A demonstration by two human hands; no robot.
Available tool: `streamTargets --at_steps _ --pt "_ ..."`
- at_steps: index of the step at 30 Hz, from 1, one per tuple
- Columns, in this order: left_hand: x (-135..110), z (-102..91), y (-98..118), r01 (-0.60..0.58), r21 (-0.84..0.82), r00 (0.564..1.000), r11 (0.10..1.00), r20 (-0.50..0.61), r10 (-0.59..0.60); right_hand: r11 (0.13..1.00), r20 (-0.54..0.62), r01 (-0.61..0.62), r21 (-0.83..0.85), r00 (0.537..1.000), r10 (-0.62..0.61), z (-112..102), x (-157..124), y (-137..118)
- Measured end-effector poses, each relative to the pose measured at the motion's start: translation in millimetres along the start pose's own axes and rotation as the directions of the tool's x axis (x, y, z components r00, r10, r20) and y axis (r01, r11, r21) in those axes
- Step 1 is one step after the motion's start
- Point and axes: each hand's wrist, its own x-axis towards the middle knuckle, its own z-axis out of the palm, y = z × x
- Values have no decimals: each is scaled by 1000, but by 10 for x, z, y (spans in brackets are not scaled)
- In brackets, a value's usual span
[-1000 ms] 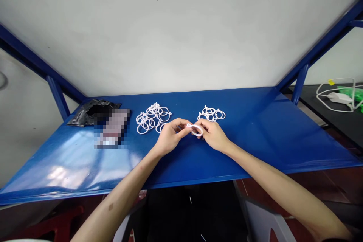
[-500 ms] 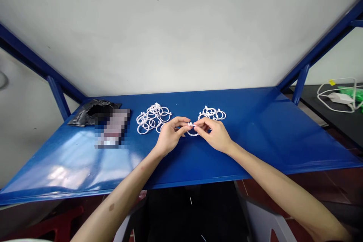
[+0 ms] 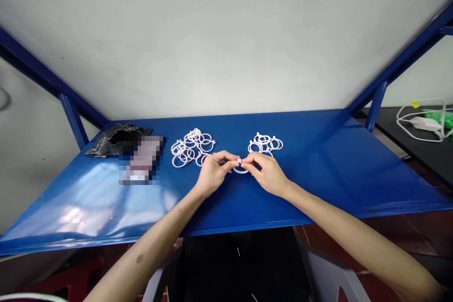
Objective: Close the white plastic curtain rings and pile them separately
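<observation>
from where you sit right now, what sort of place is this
Probably a small indoor workspace, home or workshop: white plastic rings lie grouped on a blue tabletop, a black plastic bag sits there too, and a white power adapter rests nearby.

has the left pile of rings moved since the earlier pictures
No, the left pile of rings keeps its place relative to the back edge of the blue table.

We have 1 glossy blue table (image 3: pixel 336 170). From its centre: larger white-ring pile (image 3: pixel 193 143) at 10–11 o'clock, smaller white-ring pile (image 3: pixel 263 140) at 1–2, black plastic bag (image 3: pixel 102 144) at 9–10, pixelated item (image 3: pixel 146 158) at the bag's 4 o'clock.
</observation>
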Motion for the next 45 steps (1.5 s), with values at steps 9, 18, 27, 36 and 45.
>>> streamTargets --at_steps 9,18,27,36,45 --pt "1 29 65 -281 397 958 874 68 277 980 -12 85 -181 996 -89 41 11 77" --pt "283 -374 -145 30 963 830 269 -174 529 881 -230 -136 -453 973 32 -334 179 394" --pt "257 -302 -112 54 927 909 370 -199 366 879 -223 -57 -473 973 -57 -287 175 400" --pt "248 -255 -43 -16 897 907 442 -173 385 898 -126 87 -432 980 -156 -185 134 276" --pt "41 -57 230 -37 -67 958 997 281 54 995 -66 78 -65 994 -82 -153 81 82"
